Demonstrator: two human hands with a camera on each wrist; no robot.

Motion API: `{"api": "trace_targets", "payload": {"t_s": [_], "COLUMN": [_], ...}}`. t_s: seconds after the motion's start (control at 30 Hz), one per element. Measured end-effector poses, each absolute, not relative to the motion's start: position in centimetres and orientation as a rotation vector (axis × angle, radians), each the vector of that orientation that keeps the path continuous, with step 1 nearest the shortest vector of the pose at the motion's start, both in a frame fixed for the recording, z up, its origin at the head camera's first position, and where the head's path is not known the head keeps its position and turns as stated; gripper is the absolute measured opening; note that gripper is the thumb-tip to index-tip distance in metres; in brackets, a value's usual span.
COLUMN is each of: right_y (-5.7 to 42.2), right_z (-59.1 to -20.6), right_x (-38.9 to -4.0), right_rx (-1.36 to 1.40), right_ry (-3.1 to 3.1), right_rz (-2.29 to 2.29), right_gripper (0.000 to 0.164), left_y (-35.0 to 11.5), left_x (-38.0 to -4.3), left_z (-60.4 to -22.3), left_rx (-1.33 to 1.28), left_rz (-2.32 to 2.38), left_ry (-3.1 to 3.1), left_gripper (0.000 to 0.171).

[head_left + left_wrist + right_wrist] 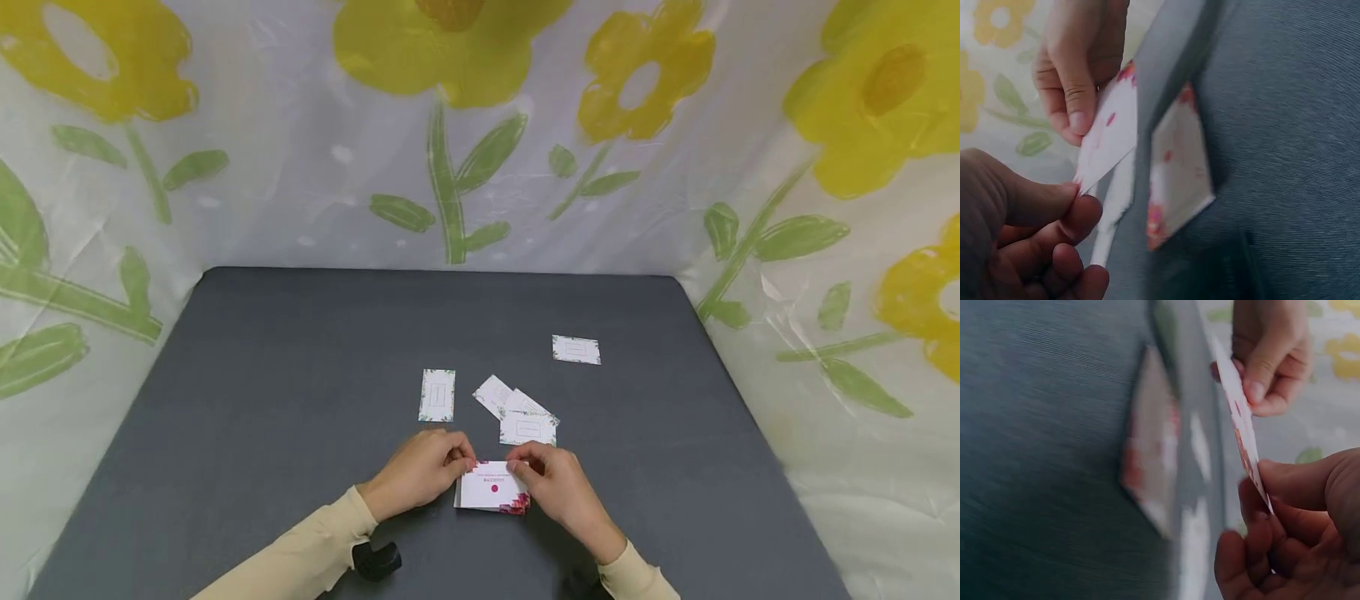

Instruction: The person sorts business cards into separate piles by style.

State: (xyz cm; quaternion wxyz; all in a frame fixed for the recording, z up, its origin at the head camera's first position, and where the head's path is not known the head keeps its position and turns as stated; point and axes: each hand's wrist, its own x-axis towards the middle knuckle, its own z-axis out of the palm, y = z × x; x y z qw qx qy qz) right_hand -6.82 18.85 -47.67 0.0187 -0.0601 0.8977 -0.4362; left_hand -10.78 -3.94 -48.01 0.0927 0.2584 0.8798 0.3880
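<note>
Both hands hold one white card (487,492) with pink and red flowers printed on its corners and a small dark pink dot. My left hand (422,471) pinches one end between thumb and index finger. At the opposite end, my right hand (561,490) pinches it the same way. In the left wrist view, the held card (1110,125) is raised above a similar flowered card or stack of cards (1179,165) lying on the table. The right wrist view shows the held card almost edge-on, with that lower card blurred beside it.
Beyond the hands, a white green-bordered card (437,396) lies lengthwise, and several similar cards (528,428) overlap to its right. Another card (576,350) lies farther back. The dark grey table (300,358) meets a flowered curtain (300,167) behind and at both sides.
</note>
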Motion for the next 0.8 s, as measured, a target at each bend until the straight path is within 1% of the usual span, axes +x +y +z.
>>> {"api": "trace_targets", "payload": {"t_s": [0.23, 0.47, 0.7, 0.8], "right_y": [18.2, 17.8, 17.5, 17.5], "right_z": [-50.1, -50.9, -51.2, -51.0], "right_x": [-5.8, -6.0, -6.0, -6.2], "right_rx": [-0.198, -0.259, -0.396, -0.432], "right_ry": [3.06, 3.179, 3.268, 3.243], "right_rz": [-1.091, -0.918, -0.754, -0.698], "right_gripper": [0.01, 0.009, 0.013, 0.012], "left_y": [-3.3, -2.8, -2.8, -2.8], "left_x": [-10.6, -10.6, -10.3, -10.2], "left_z": [-49.9, -50.4, -51.6, -51.6], "left_rx": [0.852, 0.922, 1.04, 1.053], "left_rz": [0.948, 0.776, 0.633, 0.602], "left_ry": [2.69, 2.912, 3.068, 3.091], "left_gripper": [0.01, 0.013, 0.017, 0.014]}}
